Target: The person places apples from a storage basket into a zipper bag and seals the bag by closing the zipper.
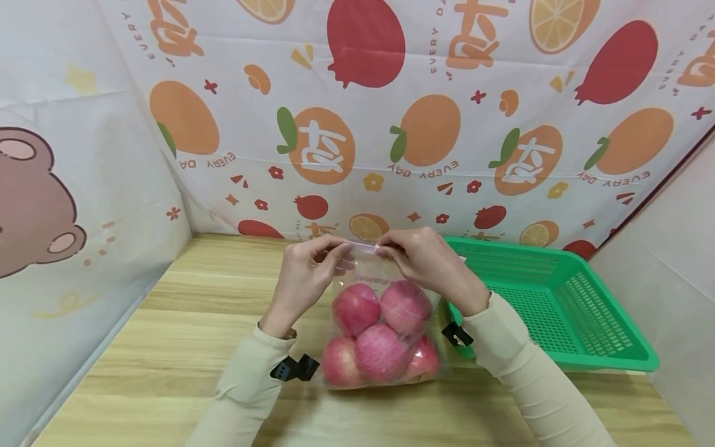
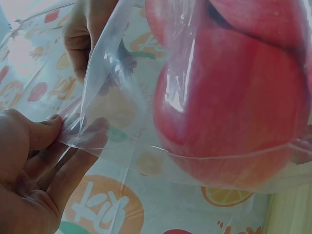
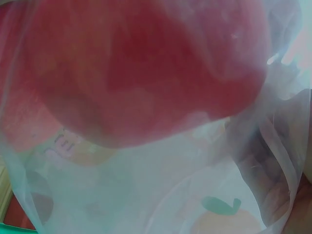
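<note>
A clear zip bag (image 1: 365,266) full of several pink-red apples (image 1: 382,352) stands on the wooden table. My left hand (image 1: 307,276) pinches its top edge at the left corner between thumb and fingers. Further right along the same pinkish zip strip, my right hand (image 1: 432,264) pinches the edge. In the left wrist view, the left thumb and fingers hold the bag's corner (image 2: 80,131), beside a large apple (image 2: 229,107). The right wrist view looks through cloudy plastic at an apple (image 3: 146,73); the right hand's grip is mostly hidden there.
A green plastic basket (image 1: 609,365) stands to the right of the bag, behind my right forearm. The table's bare wood (image 1: 184,335) stretches to the left. A fruit-print cloth (image 1: 380,136) hangs at the back, and pale cloth walls border both sides.
</note>
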A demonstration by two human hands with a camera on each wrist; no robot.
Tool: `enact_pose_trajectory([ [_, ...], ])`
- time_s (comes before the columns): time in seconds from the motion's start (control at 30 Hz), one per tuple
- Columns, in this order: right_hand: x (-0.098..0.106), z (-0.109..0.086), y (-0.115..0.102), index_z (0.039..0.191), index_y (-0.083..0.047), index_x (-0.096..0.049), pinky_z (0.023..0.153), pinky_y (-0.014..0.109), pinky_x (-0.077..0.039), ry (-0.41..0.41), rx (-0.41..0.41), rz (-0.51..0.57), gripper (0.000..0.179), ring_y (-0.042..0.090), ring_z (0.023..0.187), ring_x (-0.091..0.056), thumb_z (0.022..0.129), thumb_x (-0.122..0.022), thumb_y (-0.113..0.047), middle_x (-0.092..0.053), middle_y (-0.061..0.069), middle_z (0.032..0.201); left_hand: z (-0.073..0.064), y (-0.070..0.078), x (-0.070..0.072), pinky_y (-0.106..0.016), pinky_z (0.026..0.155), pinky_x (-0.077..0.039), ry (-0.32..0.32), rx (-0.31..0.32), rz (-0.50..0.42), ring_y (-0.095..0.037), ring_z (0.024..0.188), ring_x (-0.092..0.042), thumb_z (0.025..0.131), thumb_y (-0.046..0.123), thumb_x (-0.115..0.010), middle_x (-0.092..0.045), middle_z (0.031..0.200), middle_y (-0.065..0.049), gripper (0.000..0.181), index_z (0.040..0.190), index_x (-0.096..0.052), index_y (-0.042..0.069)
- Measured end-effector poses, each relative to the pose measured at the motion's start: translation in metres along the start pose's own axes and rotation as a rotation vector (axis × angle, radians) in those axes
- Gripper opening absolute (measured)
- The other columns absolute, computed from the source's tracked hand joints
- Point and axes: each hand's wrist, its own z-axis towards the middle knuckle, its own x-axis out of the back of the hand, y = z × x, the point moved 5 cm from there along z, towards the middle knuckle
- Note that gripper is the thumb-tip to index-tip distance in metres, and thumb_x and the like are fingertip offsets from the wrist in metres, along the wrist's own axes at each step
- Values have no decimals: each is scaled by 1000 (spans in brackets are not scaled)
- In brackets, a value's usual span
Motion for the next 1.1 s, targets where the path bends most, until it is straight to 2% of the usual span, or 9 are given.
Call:
enact_pose_trajectory([
  [0.43,1,-1,0,95,-8,-76,53,21,-49,2,-1,-1,7,5,58,-53,94,-74,-15,-73,-1,81,-2,2,1,-28,60,-64,10,19,0,-24,69,-76,94,7,-72,-76,89,-18,13,100,-76,-4],
  [1.1,3,-3,-2,96,-8,-76,54,19,-51,-10,-1,-3,8,6,59,-54,93,-75,-16,-73,-1,82,-5,5,3,-27,60,-63,23,5,33,-25,69,-76,95,8,-70,-77,86,-16,13,101,-76,-2],
])
